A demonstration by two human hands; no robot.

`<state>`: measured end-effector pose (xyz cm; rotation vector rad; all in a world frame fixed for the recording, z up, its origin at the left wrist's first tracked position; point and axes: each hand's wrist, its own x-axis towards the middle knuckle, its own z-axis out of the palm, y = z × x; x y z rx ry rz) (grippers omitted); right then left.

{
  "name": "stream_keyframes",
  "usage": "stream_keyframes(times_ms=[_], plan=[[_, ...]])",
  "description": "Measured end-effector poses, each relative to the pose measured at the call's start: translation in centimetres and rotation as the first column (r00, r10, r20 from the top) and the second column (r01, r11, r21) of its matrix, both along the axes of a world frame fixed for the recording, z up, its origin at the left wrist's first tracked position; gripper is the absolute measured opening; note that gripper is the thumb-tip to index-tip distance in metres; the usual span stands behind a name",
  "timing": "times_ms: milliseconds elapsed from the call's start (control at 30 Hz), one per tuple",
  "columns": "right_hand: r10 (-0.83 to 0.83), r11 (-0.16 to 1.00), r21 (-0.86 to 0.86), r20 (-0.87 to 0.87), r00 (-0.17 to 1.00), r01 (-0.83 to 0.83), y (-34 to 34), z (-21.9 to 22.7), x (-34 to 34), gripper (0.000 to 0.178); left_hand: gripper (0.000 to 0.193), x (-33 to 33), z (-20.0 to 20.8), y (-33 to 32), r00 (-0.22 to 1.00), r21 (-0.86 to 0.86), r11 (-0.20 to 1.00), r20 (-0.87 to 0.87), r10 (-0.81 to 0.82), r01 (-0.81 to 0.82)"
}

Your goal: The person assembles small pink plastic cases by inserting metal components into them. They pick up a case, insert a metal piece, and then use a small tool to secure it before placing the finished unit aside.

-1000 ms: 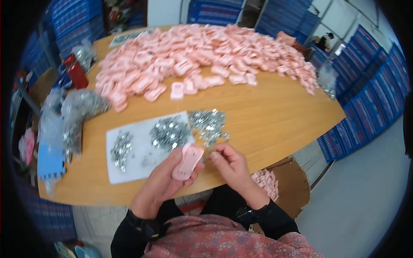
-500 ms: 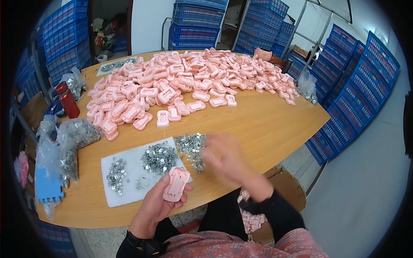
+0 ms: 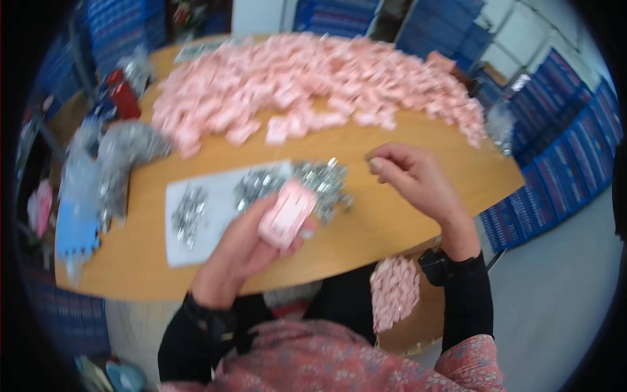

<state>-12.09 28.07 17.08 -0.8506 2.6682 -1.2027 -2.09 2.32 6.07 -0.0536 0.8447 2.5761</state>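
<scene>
A wooden table (image 3: 483, 176) fills the view, with a broad heap of pink plastic pieces (image 3: 307, 78) across its far side. Below its near edge a cardboard box (image 3: 434, 310) holds more pink pieces (image 3: 395, 294). A white sheet (image 3: 219, 202) lies on the left part of the tabletop. The left hand (image 3: 248, 242) grasps one pink shell (image 3: 287, 215) above the sheet's near right part, its long axis slanting from lower left to upper right. The right hand (image 3: 415, 179) is raised over bare wood, well apart from the shell — thumb and forefinger pinched together, though blur hides whether anything small sits between them. From those fingertips the shell lies leftward and closer to the body, so the left hand is much nearer it. The smallest things, shiny metal parts (image 3: 326, 179), lie heaped between the right fingertips and the sheet.
</scene>
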Motion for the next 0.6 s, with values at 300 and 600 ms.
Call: stream_keyframes(times_ms=[300, 600], plan=[[0.112, 0.929, -0.37, 0.269, 0.957, -0.004, -3.3, -8.2, 3.2, 0.026, 0.055, 0.8, 0.4, 0.6, 0.992, -0.072, 0.997, 0.127, 0.017, -0.008], [0.154, 0.885, -0.462, 0.42, 0.894, 0.065, -2.7, -10.7, 3.9, 0.035, 0.055, -0.1, -1.4, 1.0, 0.992, -0.13, 0.983, 0.015, -0.126, 0.127]])
